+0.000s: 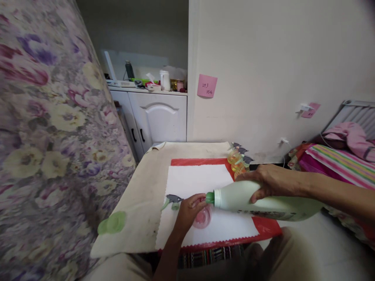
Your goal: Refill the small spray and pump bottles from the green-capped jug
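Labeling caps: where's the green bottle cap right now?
Head view: the green cap lies on the beige table cover near its front-left corner, apart from the left hand and the tilted bottle.

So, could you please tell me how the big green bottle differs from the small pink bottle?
The green bottle is far larger than the pink bottle. The green bottle is opaque and pale green; the pink bottle is clear and pink. The green bottle is tipped sideways in the right hand; the pink bottle stands on the white sheet under the left hand. Both seem uncapped, neck to neck.
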The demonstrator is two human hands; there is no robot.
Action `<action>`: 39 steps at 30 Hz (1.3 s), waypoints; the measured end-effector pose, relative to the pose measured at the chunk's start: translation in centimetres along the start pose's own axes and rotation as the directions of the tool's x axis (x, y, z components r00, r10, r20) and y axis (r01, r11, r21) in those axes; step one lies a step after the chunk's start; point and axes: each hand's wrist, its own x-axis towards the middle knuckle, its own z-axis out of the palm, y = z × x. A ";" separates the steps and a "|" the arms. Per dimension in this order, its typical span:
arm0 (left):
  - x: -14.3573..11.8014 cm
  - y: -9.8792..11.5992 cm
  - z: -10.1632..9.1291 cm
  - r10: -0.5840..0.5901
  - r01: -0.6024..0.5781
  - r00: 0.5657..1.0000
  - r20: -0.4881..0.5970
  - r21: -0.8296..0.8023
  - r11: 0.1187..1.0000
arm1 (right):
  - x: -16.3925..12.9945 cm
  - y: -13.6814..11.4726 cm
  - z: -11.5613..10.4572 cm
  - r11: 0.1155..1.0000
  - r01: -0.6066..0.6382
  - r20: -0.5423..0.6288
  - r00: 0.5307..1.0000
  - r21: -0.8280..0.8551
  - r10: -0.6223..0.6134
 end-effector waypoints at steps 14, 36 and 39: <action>-0.1 0.1 -0.1 0.002 -0.002 1.000 -0.006 0.025 1.000 | 0.0 -0.3 -0.2 1.000 -0.009 0.009 1.000 -0.009 0.009; -0.1 0.3 0.0 -0.012 0.012 1.000 0.000 0.025 1.000 | -0.1 -0.7 -0.4 1.000 -0.007 0.011 1.000 -0.023 0.007; -0.1 0.4 0.0 -0.013 0.013 1.000 0.007 0.018 1.000 | -0.1 -0.6 -0.3 1.000 -0.010 0.011 1.000 -0.028 0.010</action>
